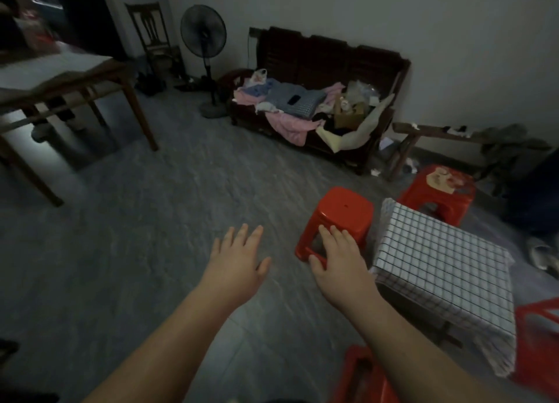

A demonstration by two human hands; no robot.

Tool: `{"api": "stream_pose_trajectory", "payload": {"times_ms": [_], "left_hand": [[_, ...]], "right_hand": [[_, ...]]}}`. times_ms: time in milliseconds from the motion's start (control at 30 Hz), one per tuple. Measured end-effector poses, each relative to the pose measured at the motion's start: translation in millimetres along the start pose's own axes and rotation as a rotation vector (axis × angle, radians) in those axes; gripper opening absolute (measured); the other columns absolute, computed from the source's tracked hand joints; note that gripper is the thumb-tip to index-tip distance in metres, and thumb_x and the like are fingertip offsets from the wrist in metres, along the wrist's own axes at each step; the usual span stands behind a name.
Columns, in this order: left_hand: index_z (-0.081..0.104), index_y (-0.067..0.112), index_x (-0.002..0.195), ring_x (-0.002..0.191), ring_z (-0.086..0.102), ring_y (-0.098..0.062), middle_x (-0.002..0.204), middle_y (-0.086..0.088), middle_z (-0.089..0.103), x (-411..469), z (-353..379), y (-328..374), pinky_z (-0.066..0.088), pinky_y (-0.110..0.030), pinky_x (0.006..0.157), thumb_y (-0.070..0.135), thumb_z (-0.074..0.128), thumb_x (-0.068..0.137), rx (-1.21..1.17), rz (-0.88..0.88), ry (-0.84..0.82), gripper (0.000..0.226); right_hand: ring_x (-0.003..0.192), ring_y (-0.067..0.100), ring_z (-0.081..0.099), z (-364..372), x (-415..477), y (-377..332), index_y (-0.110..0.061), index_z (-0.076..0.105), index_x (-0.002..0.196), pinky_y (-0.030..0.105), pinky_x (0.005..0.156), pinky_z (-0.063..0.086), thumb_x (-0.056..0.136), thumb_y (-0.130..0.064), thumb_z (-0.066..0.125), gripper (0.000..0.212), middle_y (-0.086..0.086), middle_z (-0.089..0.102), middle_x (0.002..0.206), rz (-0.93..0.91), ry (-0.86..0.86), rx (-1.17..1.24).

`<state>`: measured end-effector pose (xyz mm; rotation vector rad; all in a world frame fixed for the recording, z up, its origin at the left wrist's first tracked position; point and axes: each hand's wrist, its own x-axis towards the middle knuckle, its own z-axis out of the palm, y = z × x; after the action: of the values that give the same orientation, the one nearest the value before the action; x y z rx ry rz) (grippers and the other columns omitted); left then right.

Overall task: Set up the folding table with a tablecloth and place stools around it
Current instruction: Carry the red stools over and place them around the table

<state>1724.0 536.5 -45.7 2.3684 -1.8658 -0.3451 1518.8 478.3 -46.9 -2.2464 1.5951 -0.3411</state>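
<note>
Though the fingers [243, 236] of the left hand [239, 263] lie straight and spread above bare floor, holding nothing, the right hand [340, 260] reaches flat-fingered over the near rim of a red stool [344, 209] at centre right; contact cannot be made out. Right of it, the folding table [447, 331] is hidden under the checked tablecloth [438, 266] except for a dark leg. A second stool [438, 196] stands behind; a third stool [538, 342] and a fourth stool [363, 375] are cut off at the lower right.
</note>
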Motion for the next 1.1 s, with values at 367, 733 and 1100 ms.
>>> {"api": "stream_pose_trajectory", "payload": {"times_ms": [367, 733, 1100], "left_hand": [[0.009, 0.029, 0.159, 0.153, 0.011, -0.029, 0.166, -0.005, 0.014, 150, -30, -80, 0.015, -0.051, 0.122, 0.055, 0.039, 0.098, -0.046, 0.009, -0.026, 0.073], [0.008, 0.03, 0.159, 0.153, 0.009, -0.028, 0.167, -0.004, 0.011, 394, -40, -22, 0.011, -0.048, 0.123, 0.056, 0.04, 0.099, 0.037, 0.094, -0.073, 0.072], [0.01, 0.031, 0.159, 0.153, 0.008, -0.026, 0.167, -0.003, 0.011, 622, -53, 99, 0.012, -0.046, 0.123, 0.055, 0.041, 0.098, 0.009, 0.337, -0.11, 0.072]], "right_hand": [[0.151, 0.024, 0.009, 28, 142, -49, -0.024, 0.02, 0.157, 0.044, 0.122, 0.017, 0.096, -0.044, 0.049, 0.07, 0.003, 0.02, 0.163, 0.085, 0.009, 0.003], [0.151, 0.025, 0.013, 8, 367, 42, -0.023, 0.023, 0.156, 0.045, 0.121, 0.02, 0.094, -0.044, 0.05, 0.07, 0.004, 0.023, 0.163, 0.17, 0.063, 0.037], [0.152, 0.022, 0.008, -62, 530, 138, -0.026, 0.018, 0.157, 0.042, 0.123, 0.016, 0.096, -0.045, 0.048, 0.07, 0.002, 0.017, 0.164, 0.368, 0.102, 0.029]]}}
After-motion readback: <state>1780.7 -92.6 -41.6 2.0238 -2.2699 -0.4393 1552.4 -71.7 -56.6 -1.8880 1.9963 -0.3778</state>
